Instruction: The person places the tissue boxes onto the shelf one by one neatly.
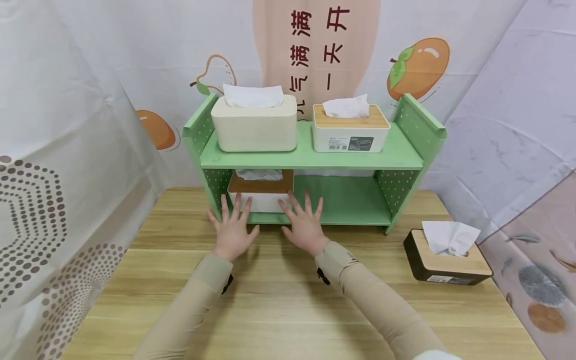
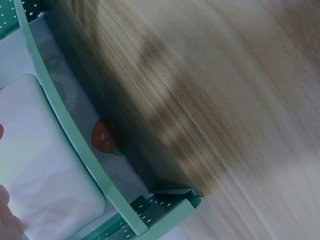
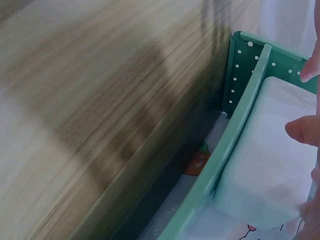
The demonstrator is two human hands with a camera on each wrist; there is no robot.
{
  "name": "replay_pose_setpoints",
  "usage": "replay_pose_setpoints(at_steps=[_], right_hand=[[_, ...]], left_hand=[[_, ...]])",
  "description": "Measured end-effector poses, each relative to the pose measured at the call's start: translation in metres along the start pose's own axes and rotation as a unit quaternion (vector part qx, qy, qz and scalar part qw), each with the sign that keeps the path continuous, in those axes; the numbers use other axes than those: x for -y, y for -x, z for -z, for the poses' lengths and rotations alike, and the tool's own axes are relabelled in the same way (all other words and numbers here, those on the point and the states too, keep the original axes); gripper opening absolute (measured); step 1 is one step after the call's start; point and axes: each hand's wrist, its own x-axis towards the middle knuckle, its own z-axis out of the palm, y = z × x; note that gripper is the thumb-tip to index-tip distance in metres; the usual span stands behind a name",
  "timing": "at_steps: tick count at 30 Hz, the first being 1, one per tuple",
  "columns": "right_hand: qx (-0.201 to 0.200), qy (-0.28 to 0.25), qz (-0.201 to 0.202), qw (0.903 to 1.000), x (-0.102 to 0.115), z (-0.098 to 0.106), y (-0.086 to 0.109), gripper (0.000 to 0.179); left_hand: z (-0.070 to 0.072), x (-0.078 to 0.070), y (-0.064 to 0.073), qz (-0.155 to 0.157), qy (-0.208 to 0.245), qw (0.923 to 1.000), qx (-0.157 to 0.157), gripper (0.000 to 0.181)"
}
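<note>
A white tissue box with a brown wooden lid (image 1: 266, 203) stands on the left part of the lower board of a green two-tier rack (image 1: 306, 145). Its white face (image 2: 47, 160) also fills part of the left wrist view. My left hand (image 1: 232, 236) is before its left part, fingers spread and pointing at the rack. My right hand (image 1: 307, 231), fingers likewise spread, is by its right front corner. Fingers (image 3: 305, 131) show beside the box (image 3: 272, 150) in the right wrist view. I cannot tell whether either hand touches it.
Above, the rack carries a cream tissue box (image 1: 254, 130) and a white tissue box with a light wooden lid (image 1: 330, 137). A black tissue box with a wooden lid (image 1: 443, 265) sits on the wooden table (image 1: 279, 315) at right. Printed cloth (image 1: 148, 50) hangs behind.
</note>
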Motion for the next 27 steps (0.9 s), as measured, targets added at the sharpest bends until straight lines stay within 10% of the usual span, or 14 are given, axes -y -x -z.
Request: replay_pose_setpoints(at_steps=[27], right_hand=[[-0.011,-0.03,0.017,0.9993,-0.008,0.0,0.014,0.073]], left_hand=[[-0.005,-0.017,0.013,-0.021,0.017,0.9996,-0.008,0.072]])
